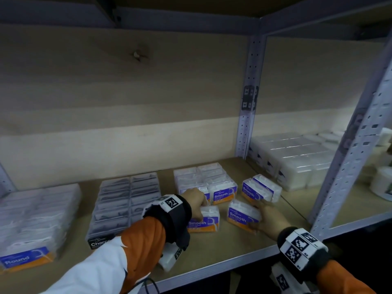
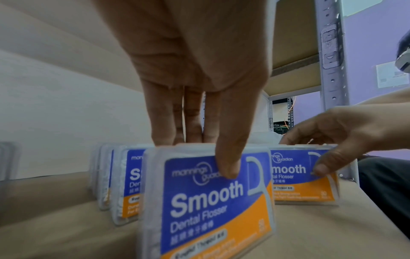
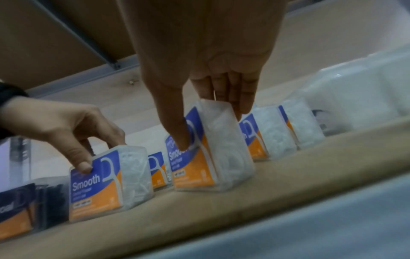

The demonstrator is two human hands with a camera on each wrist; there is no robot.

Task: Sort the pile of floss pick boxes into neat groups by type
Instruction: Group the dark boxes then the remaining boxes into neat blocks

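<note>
My left hand [image 1: 194, 201] pinches 1 clear, rounded plastic Smooth box [image 1: 204, 219], thumb on its glossy blue-and-orange label, fingers behind its top edge. At 3 o'clock of it, my right hand [image 1: 267, 217] grips a second Smooth box [image 1: 243, 215] the same way (white picks show through its sides). Both stand on the matte brown shelf [image 1: 222, 249]. At 12 o'clock sits the tidy Smooth group [image 1: 206, 180]; at 9 o'clock, the dark Charcoal rows [image 1: 125, 200].
</note>
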